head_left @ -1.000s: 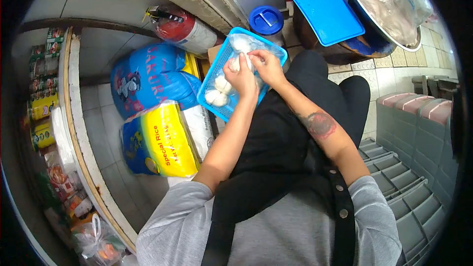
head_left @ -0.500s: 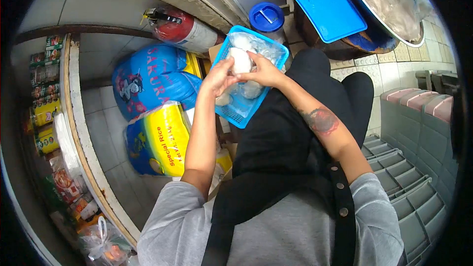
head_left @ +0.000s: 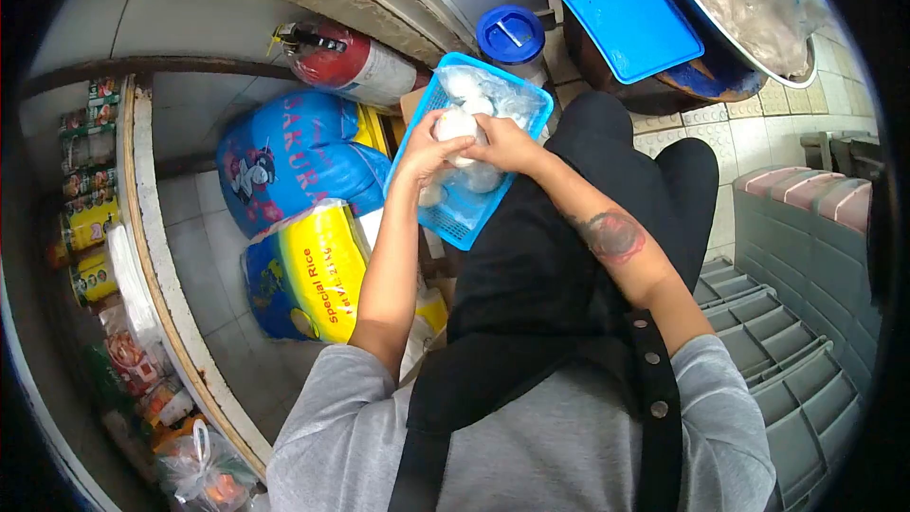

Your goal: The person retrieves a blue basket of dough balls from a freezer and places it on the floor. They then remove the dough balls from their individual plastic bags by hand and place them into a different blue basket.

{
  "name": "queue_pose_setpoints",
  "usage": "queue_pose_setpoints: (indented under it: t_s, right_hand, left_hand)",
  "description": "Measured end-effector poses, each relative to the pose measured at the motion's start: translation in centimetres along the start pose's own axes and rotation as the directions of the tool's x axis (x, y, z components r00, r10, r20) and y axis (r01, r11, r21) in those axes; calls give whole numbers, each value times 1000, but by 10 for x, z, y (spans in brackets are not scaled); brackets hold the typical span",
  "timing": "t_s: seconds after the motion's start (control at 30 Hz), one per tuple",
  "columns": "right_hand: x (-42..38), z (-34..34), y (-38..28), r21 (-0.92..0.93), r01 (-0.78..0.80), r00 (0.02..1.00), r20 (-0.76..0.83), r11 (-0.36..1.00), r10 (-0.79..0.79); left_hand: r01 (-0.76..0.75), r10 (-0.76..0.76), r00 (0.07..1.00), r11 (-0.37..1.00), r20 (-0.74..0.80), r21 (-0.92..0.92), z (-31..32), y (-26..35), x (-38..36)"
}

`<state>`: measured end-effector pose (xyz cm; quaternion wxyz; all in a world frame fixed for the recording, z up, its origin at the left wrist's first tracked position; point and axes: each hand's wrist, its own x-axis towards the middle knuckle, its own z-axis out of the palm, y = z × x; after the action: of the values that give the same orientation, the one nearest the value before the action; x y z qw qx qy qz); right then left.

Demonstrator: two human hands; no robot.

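Note:
A white, rounded lump [head_left: 457,124], of a kind I cannot make out, is held between both hands over a blue plastic basket [head_left: 435,230]. My left hand [head_left: 429,154] curls round its left and lower side, with the thumb laid across the front. From the right, my right hand [head_left: 506,144] presses its thumb and fingers against the same lump. More whitish round pieces lie in the basket, some in or under clear plastic wrap [head_left: 507,95]. Part of the basket's contents is hidden behind my hands.
Left of the basket are a blue sack [head_left: 284,156], a yellow-and-blue rice sack [head_left: 322,270] and a red fire extinguisher [head_left: 346,62]. A blue-lidded container [head_left: 510,35] stands just beyond. At the upper right, a blue tray [head_left: 616,9] rests beside a large basin [head_left: 749,9].
The white lump has been turned and lowered slightly in my hands. My left thumb now crosses its front, and both hands have shifted a little.

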<state>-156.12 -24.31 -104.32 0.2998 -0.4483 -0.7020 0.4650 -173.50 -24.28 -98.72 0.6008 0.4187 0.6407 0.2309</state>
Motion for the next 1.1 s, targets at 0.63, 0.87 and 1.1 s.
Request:
queue_pose_setpoints:
  t_s: [0.63, 0.87, 1.1]
  right_hand:
    - [10, -4, 17, 198, -316, 930, -129, 928, 344]
    - [8, -13, 14, 225, -389, 823, -351, 894, 446]
    - [12, -10, 23, 203, -503, 671, -521, 840, 528]
  left_hand:
    - [96, 255, 941, 424, -220, 901, -24, -63, 74]
    - [-59, 645, 704, 472, -299, 880, 7, -82, 53]
    - [-349, 720, 694, 324, 11, 879, 2, -98, 44]
